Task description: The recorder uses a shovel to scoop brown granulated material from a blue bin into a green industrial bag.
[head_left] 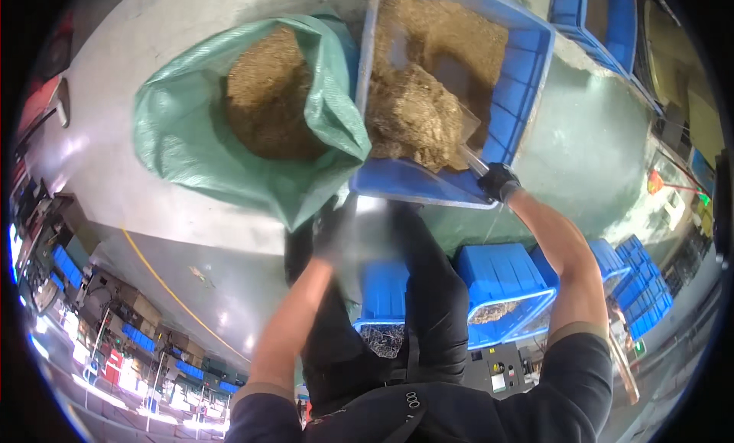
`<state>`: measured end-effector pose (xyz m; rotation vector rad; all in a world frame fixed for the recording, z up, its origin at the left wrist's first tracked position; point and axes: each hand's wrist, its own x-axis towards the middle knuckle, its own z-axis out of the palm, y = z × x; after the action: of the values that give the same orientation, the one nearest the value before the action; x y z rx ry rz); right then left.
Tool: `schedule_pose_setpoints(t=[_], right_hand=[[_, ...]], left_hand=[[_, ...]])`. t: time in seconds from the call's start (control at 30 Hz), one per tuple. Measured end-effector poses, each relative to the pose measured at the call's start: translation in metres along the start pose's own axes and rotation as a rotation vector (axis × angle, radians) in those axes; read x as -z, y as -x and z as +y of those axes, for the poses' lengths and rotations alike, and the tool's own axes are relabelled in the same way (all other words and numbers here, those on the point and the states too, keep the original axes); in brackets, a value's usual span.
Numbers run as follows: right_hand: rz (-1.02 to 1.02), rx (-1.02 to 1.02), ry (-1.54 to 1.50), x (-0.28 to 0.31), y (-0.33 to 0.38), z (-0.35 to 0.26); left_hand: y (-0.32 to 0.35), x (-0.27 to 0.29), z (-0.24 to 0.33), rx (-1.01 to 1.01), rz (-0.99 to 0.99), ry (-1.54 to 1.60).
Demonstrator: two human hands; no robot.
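Note:
My right hand (498,181), in a dark glove, is closed round the handle of a metal scoop (476,162). A heap of brown shavings or sawdust-like material (428,126) lies on the scoop, over a blue plastic crate (505,122) holding more of the same material. To the crate's left stands a green woven sack (187,129) with its mouth wide, partly filled with brown material (267,99). My left hand (330,227), also dark-gloved, is by the sack's near rim; motion blur hides its fingers, and I cannot tell whether it grips the rim.
Behind my legs are more blue crates (501,271), one with light brown material (493,311) and another with silvery scrap (382,338). Other blue crates (592,30) stand at the far right. A yellow line (168,279) runs along the floor at left.

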<state>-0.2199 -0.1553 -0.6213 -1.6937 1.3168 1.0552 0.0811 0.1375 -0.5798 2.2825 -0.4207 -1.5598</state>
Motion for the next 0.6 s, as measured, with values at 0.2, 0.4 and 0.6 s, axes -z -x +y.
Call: schedule_pose_setpoints(t=[0.2, 0.4, 0.6], right_hand=[[-0.055, -0.027, -0.122, 0.029, 0.045, 0.0], [0.006, -0.074, -0.334, 0.052, 0.121, 0.001], [0.05, -0.187, -0.336, 0.089, 0.214, 0.016]], left_hand=[[0.093, 0.1, 0.046, -0.142, 0.327, 0.777], [0.024, 0.154, 0.096, -0.246, 0.353, 0.818], [-0.02, 0.145, 0.048, 0.144, 0.411, -0.083]])
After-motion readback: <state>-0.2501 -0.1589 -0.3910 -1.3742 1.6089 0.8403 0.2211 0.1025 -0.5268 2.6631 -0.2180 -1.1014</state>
